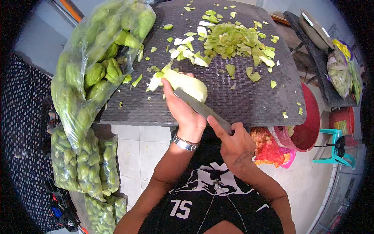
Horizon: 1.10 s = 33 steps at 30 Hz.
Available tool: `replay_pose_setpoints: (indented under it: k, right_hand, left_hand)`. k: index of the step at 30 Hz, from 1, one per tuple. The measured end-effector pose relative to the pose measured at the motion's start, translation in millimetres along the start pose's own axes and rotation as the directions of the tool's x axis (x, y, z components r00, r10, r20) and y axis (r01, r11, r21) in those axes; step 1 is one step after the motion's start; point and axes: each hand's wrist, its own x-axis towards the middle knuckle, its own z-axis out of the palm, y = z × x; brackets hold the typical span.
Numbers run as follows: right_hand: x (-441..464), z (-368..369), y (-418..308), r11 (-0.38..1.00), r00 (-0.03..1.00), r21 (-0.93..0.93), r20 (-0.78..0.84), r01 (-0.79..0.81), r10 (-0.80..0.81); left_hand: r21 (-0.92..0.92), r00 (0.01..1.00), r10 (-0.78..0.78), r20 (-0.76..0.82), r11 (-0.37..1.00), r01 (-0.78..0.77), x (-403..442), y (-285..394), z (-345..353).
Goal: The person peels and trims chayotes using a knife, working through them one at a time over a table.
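My left hand, a metal watch on its wrist, is closed around a pale, peeled chayote above the table's near edge. Strips of peel lie by the chayote's far left end. A knife is gripped in my right hand, with the index finger stretched along its blade. The blade lies close against the near side of the chayote; I cannot tell whether it is cutting in. Beyond the hands, a heap of green peel pieces covers part of the dark woven table.
A clear plastic bag of unpeeled chayotes lies over the table's left side. More filled bags stand below it. A red tub and red net bags sit by the right edge. Farther right are a teal stool and a side table.
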Motion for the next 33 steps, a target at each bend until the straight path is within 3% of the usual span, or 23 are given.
replay_pose_setpoints:
  k: [11, 14, 17, 26, 29, 31, 33]
  right_hand:
    - [1.7, 2.1, -0.4, 1.0, 1.0, -0.029, -0.016, -0.008, 0.008]
    - [-3.6, -0.2, 0.6, 0.998, 0.997, -0.045, 0.058, -0.044, 0.047]
    - [-9.3, -0.2, 0.1, 0.997, 0.998, -0.03, 0.023, -0.065, 0.065]
    - [-1.9, 10.3, 1.2, 0.994, 0.995, 0.045, -0.01, -0.103, 0.103]
    - [8.0, -10.0, 4.1, 0.96, 0.962, 0.202, 0.233, -0.193, 0.144]
    - [6.3, -10.5, 16.5, 0.833, 0.985, 0.536, 0.163, -0.14, 0.06]
    - [6.7, -19.9, 21.1, 0.672, 0.968, 0.703, 0.232, -0.234, 0.094]
  left_hand:
    - [0.077, 1.0, -0.018, -0.024, 0.997, 0.019, 1.8, 4.1, 4.8]
    - [0.08, 0.999, 0.028, 0.038, 0.996, -0.031, 7.8, 6.2, 0.4]
    - [0.077, 0.996, 0.08, 0.036, 0.994, -0.083, 9.0, 6.4, 2.0]
    - [0.162, 0.97, 0.236, -0.065, 0.961, -0.223, 5.9, -8.2, 7.0]
    - [0.19, 0.977, 0.211, 0.015, 0.959, -0.21, 13.8, -5.1, -3.3]
    - [0.172, 0.99, 0.139, 0.029, 0.975, -0.142, 20.3, -1.9, -9.7]
    - [0.17, 0.997, 0.071, 0.024, 0.983, -0.074, 25.6, 5.9, -12.8]
